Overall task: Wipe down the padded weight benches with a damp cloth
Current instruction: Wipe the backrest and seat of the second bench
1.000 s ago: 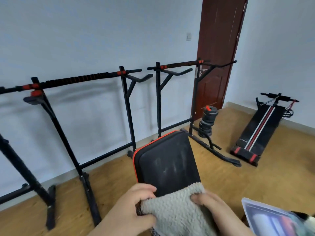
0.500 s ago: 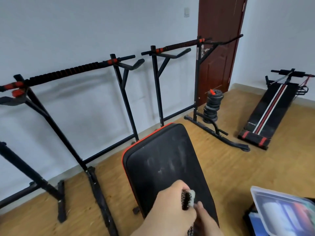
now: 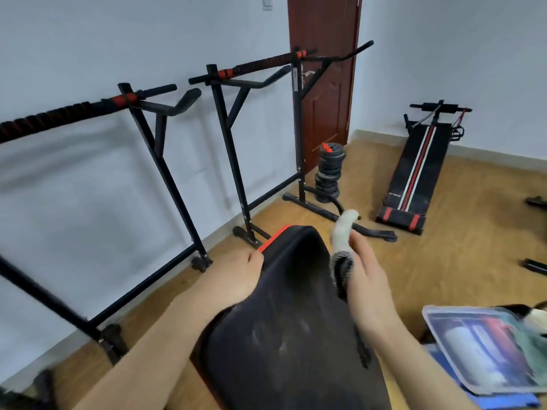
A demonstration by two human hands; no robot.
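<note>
A black padded bench [image 3: 284,327] with an orange-red edge runs away from me in the lower middle, with faint smears on its pad. My left hand [image 3: 236,276] grips the bench's left edge near the far end. My right hand [image 3: 367,288] is at the bench's right edge and holds a grey fleecy cloth [image 3: 343,232], bunched up and sticking up past the fingers. A second black bench with red and white stripes [image 3: 414,173] lies on the floor at the far right.
Black pull-up and dip frames [image 3: 231,161] stand along the white wall on the left. A stack of weight plates [image 3: 328,173] sits by the brown door [image 3: 322,69]. A clear plastic lid or box [image 3: 479,350] lies at my lower right on the wooden floor.
My hands have separated: the left moved to the bench's left edge, the right carried the bunched cloth to the right edge. The view shifted forward and down over the bench.
</note>
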